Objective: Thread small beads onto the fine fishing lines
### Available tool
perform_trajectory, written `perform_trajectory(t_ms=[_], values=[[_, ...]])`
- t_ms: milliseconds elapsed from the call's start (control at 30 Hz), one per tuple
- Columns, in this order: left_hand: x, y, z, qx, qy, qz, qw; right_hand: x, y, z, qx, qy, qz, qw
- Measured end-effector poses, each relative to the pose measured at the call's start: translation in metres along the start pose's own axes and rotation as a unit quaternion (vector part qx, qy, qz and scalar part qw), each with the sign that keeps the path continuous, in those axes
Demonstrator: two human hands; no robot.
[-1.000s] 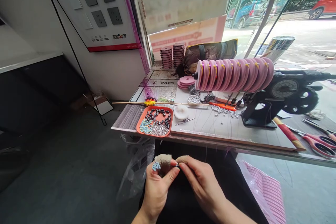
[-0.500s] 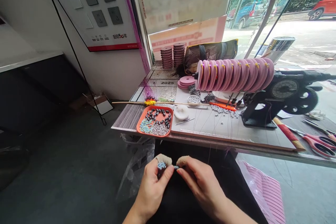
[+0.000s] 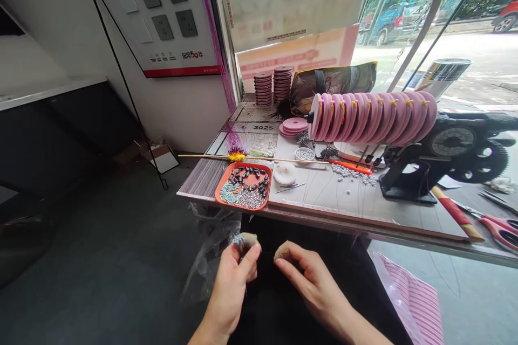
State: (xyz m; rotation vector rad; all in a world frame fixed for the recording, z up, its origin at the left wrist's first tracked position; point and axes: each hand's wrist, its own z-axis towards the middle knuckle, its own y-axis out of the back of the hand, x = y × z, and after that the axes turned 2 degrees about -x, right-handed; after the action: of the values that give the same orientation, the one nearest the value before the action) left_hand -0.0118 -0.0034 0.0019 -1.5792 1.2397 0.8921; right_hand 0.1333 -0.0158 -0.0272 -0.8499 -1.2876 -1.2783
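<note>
My left hand point(image 3: 234, 275) is closed, thumb pressed on the index finger, around a cluster of small light-blue pieces point(image 3: 238, 239) that shows above the fingers. What exactly these pieces are is too small to tell. Opposite it, a short gap away, my right hand point(image 3: 307, 275) has thumb and index finger pinched together; anything between them is too fine to see. Beige covers wrap both index fingertips. Both hands are over the dark lap, in front of the table edge. Nearest beyond them stands an orange tray point(image 3: 218, 194) with black, light-blue and silvery small parts.
On the table point(image 3: 324, 199) lie a white round dish point(image 3: 285, 174), a thin rod point(image 3: 202, 157), loose silvery beads point(image 3: 352, 173) and an orange tool point(image 3: 350, 166). A black machine point(image 3: 408, 183) carries pink discs point(image 3: 372, 118). Scissors point(image 3: 499, 229) rest at the right.
My hands have moved apart, the left one turning and shifting slightly left. The dark-and-blue bit between the fingertips no longer shows. The view has swung slightly left.
</note>
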Motion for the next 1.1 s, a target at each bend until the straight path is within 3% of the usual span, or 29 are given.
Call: perform_trajectory(t_ms=[167,333,500,767,967,1100], values=[[0.008,0.001,-0.003,0.043,0.072,-0.046,0.995,0.01,0.002,-0.007,-0.08,0.084,-0.072,0.991],[0.011,-0.002,-0.004,0.042,0.059,-0.008,0.997,0.015,0.002,-0.008,-0.115,0.173,-0.148,0.967],[0.014,-0.005,-0.002,0.044,0.047,-0.01,0.998,0.014,0.001,-0.007,-0.131,0.211,-0.185,0.951],[0.027,0.003,-0.002,-0.043,-0.084,0.086,0.992,0.017,0.001,-0.006,-0.157,0.252,-0.223,0.929],[0.02,0.002,-0.007,-0.084,-0.15,0.192,0.966,0.018,0.001,-0.006,-0.142,0.236,-0.246,0.929],[0.016,0.0,-0.011,-0.089,-0.191,0.228,0.951,0.018,0.0,-0.003,-0.146,0.241,-0.292,0.914]])
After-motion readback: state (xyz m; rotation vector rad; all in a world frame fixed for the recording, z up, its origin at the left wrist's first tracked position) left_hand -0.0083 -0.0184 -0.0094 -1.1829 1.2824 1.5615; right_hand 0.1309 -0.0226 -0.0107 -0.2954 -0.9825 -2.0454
